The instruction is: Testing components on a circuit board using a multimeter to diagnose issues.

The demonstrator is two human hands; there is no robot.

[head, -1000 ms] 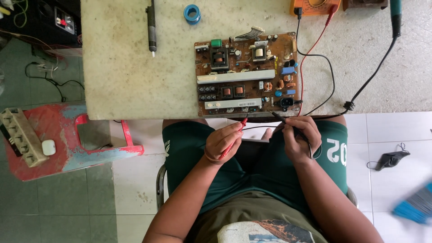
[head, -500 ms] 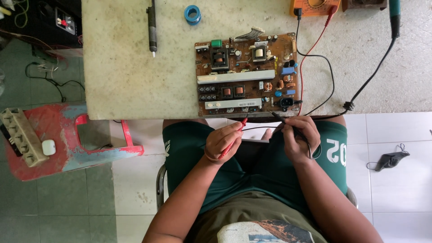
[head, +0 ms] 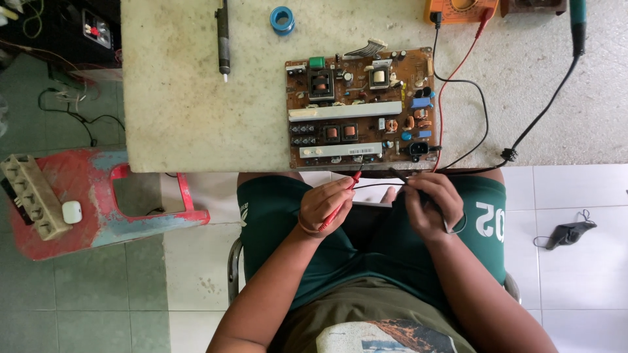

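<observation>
— What sits far left, off the worktop (head: pixel 196 117)?

— A red plastic stool (head: pixel 98 209) on the tiled floor, with a pale terminal strip (head: pixel 33 196) and a small white case (head: pixel 71 212) lying on it.

— And on the worktop itself?

— Toward the left, a dark pen-shaped tool (head: pixel 224 39) lies pointing near. Just right of it, at the far edge, is a small blue roll (head: pixel 282 19). Then comes the brown circuit board (head: pixel 361 108), flat near the worktop's near edge, crowded with coils, capacitors and two long white heat sinks.

— Where are the hands?

— Both hang just below the near edge of the worktop, over the person's lap in green shorts. The left hand (head: pixel 325 204) has its fingers clamped on a red probe (head: pixel 341 201), whose tip points up toward the board's near edge. The right hand (head: pixel 432 206) has its fingers curled tight around a black probe (head: pixel 400 176), its tip also aimed at that edge. The two tips are near each other, close to the board; I cannot tell whether they touch it.

— Where do the leads go?

— A red lead (head: pixel 451 78) and a black lead (head: pixel 481 111) loop across the worktop right of the board to an orange meter (head: pixel 458 10) at the far edge.

— Anything further right?

— A green-handled tool (head: pixel 578 23) with a black cord (head: pixel 543 117), and on the floor a small black plug (head: pixel 568 233).
</observation>
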